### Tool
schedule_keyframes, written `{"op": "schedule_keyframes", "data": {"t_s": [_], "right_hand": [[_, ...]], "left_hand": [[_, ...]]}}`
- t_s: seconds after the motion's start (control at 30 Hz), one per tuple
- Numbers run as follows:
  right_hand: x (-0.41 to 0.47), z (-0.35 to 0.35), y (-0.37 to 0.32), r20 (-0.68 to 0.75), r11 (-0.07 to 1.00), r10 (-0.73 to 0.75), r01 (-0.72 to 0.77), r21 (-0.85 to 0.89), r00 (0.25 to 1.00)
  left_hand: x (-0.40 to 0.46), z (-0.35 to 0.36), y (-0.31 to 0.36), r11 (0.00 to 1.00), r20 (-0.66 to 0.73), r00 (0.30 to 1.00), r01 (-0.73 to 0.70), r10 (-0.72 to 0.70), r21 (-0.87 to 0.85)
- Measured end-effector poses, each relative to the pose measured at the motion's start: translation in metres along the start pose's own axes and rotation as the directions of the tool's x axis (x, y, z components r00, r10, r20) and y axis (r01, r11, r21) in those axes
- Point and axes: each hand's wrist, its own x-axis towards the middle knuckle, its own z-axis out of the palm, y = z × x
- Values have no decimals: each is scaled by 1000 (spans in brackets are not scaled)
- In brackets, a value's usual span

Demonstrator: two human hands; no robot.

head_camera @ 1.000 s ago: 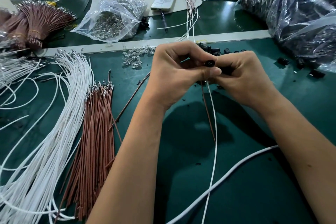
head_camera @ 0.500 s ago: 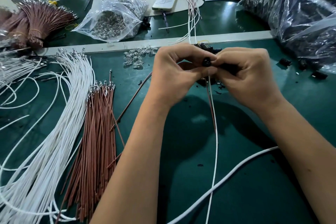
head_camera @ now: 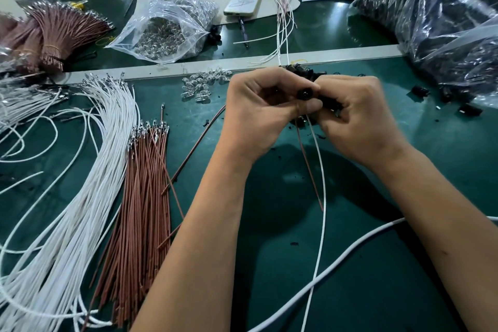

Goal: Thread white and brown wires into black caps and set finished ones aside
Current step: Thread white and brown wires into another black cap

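A: Wide dark green work mat (head_camera: pixel 350 291), and up at the far right a big crinkled clear plastic bag of black parts (head_camera: pixel 436 16).

B: On the left, a sweeping fan of loose white wires (head_camera: pixel 89 183), then the flat bundle of brown wires with metal tips (head_camera: pixel 142 197) right beside it.

A: Centre stage: left hand (head_camera: pixel 258 116) and right hand (head_camera: pixel 358 116) pressed together above the mat, both with fingers curled tight.

B: The left thumb and forefinger pinch a small round black cap (head_camera: pixel 305 94). The right hand grips too, on dark pieces against that cap, though exactly what I can't tell.

A: And trailing down from the hands, one thin white wire (head_camera: pixel 323 197) with one thin brown wire (head_camera: pixel 310 170) just beside it!
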Motion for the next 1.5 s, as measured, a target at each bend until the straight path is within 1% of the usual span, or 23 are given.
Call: {"op": "schedule_keyframes", "data": {"t_s": [0.17,0.3,0.37,0.43,0.53,0.67,0.83,0.97,1.1,1.27,1.5], "right_hand": [[-2,2,8,-1,999,42,-42,7,999],[-4,1,6,-120,996,79,-73,53,990],[-5,-1,4,-162,991,80,-61,117,983],[-4,-2,0,-175,990,51,-27,140,983],[-4,0,-4,-186,993,36,-13,121,982],[-4,2,-5,-212,994,25,-1,114,977],[-2,1,-6,-244,998,-12,26,55,970],[-3,0,-7,-243,998,-29,43,52,970],[-4,0,-6,-211,998,-16,28,54,977],[-4,0,-4,-197,998,-12,25,62,980],[-4,0,-7,-232,996,-18,38,79,973]], "left_hand": [[0,3,-1,1000,-41,999,14,-14,0],[2,-1,-2,999,-107,994,0,4,39],[2,-4,-2,996,-155,988,13,1,88],[2,-5,-2,989,-173,985,11,15,149],[3,-6,-4,967,-137,989,-26,62,252],[4,-6,-7,942,-112,989,-56,98,330],[3,-10,-7,936,-84,992,-54,89,347],[3,-9,-6,932,-103,991,-48,90,360],[3,-8,-5,948,-119,990,-33,74,315],[2,-8,-5,934,-99,991,-49,89,354],[3,-11,-6,919,-62,991,-83,116,386]]}}
